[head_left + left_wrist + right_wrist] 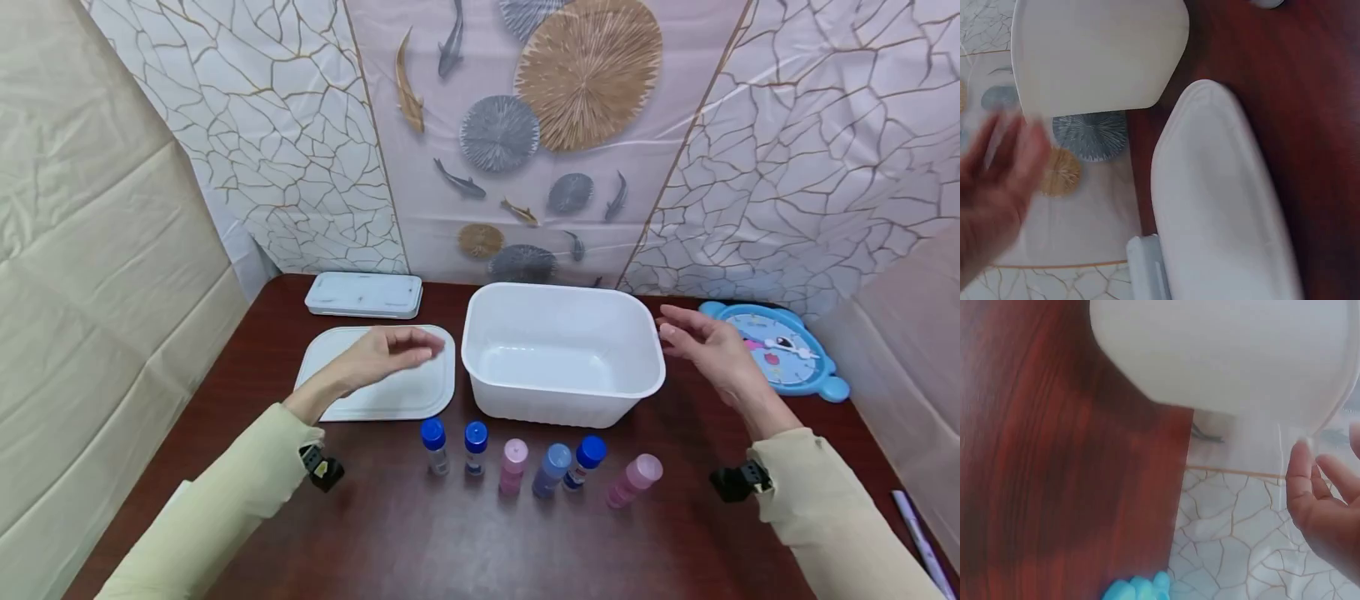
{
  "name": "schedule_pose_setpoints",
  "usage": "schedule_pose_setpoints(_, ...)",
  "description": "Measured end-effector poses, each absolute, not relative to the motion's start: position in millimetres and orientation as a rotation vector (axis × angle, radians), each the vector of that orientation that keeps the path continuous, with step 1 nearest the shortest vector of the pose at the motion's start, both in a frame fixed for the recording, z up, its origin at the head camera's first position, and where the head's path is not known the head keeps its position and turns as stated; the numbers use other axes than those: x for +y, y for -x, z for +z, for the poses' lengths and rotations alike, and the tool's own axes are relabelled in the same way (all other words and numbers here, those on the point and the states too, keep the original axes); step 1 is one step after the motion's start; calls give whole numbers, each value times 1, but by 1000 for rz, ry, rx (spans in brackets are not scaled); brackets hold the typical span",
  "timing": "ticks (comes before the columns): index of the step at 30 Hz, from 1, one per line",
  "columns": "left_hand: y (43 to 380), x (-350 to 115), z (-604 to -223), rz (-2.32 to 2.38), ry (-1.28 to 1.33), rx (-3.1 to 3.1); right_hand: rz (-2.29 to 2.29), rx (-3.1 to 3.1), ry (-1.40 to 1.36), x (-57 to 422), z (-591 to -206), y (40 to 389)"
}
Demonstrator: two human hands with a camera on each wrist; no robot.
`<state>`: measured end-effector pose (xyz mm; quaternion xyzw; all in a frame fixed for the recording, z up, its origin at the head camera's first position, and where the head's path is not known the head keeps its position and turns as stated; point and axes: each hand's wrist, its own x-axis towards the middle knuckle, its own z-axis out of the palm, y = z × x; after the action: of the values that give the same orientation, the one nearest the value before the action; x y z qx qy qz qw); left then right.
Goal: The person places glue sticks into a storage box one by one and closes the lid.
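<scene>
A white plastic bin (562,408) stands open-topped on the dark table, with nothing seen inside. My left hand (393,354) hovers over the white lid (375,400), left of the bin, fingers loosely bent and holding nothing. On the bin's other side is my right hand (708,346), its fingertips close to the right rim; whether they touch it I cannot tell. In the right wrist view the fingers (1300,465) are relaxed beside the bin wall (1222,356). The left wrist view shows the left hand (997,187) blurred, apart from the bin (1097,56).
Several small capped bottles, including a pink one (512,467) and a blue-capped one (435,446), stand in a row before the bin. A pale flat case (363,294) lies behind the lid. A blue clock (780,346) lies at right, a pen (922,542) near the right edge.
</scene>
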<state>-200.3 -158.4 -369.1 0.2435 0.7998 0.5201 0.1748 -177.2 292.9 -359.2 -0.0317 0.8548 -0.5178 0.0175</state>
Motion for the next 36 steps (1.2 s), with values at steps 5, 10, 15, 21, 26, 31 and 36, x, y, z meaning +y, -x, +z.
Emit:
schedule_pose_setpoints(5,182,-162,-375,1481,-857,1879,-1753,2511,111,290,-364,179)
schedule_pose_setpoints(10,171,-159,-382,1495,-833,1615,-1831,2458,107,289,-366,178)
schedule_pose_setpoints(15,165,-154,-391,1437,-832,1556,-1864,2436,94,287,-367,177)
schedule_pose_setpoints(21,165,-152,-397,1408,-888,1610,-1840,2456,100,288,-368,178)
schedule_pose_setpoints(26,175,-156,-377,1393,-945,1733,-1780,2508,93,287,-367,178)
schedule_pose_setpoints(31,202,-154,-319,1425,-944,1899,-1762,2520,77,287,-365,178)
schedule_pose_setpoints(36,229,-127,-266,1577,-829,1992,-1759,2512,56,286,-365,178)
